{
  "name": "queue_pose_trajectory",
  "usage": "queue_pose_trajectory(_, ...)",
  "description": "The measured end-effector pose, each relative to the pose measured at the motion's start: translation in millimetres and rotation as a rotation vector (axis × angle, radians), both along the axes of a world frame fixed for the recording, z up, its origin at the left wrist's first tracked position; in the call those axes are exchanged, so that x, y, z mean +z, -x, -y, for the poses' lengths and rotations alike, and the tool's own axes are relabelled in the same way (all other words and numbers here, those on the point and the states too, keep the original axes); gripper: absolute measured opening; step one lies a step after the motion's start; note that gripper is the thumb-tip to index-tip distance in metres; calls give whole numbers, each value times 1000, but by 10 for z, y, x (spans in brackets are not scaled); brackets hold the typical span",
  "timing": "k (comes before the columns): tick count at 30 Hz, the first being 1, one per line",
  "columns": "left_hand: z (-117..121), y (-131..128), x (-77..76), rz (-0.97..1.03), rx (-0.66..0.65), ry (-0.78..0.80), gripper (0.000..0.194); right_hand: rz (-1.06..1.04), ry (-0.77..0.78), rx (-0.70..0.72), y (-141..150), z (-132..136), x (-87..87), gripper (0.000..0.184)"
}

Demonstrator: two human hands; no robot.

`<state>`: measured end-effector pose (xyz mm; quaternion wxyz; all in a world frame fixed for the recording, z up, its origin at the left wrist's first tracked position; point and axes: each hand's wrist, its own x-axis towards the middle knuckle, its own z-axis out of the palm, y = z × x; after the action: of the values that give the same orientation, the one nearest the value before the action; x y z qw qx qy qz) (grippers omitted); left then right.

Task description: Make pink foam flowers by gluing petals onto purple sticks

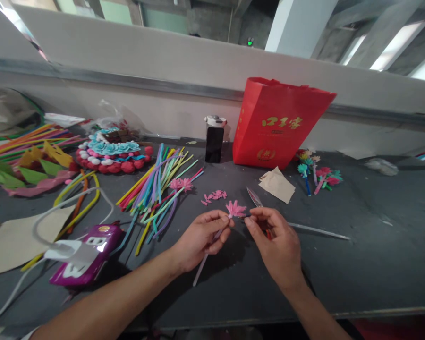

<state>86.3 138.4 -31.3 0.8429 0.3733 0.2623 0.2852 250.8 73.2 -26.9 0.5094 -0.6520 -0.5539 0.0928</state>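
Note:
My left hand (212, 233) is closed round the pale stem of a pink flower (235, 208), whose narrow petals fan out above the fingertips. The stem's lower end (199, 271) slants down below the hand. Close by on the right, my right hand (274, 241) is closed, with thumb and forefinger pinched at a small dark piece beside the flower's base; its kind is too small to make out. Behind the right fingers lies a pair of scissors (254, 197), blades pointing away, its handles mostly hidden. Loose pink petals (215, 195) lie beyond the flower.
Colourful pipe cleaners (159, 184) spread on the left, with another pink flower (181, 184). A purple power strip (92, 250) with white cables sits front left. Behind stand a bottle (215, 141) and a red bag (279, 123). A clear stick (318, 231) and finished flowers (327, 178) lie right.

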Motion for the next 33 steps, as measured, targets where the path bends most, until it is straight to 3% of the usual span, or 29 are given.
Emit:
queue_pose_trajectory(17,8,0,1,-56,-7,-51,20,68,0,49,29,9,7,9)
queue_pose_trajectory(33,23,-8,41,-181,1,-95,19,441,-209,188,12,4,-17,15)
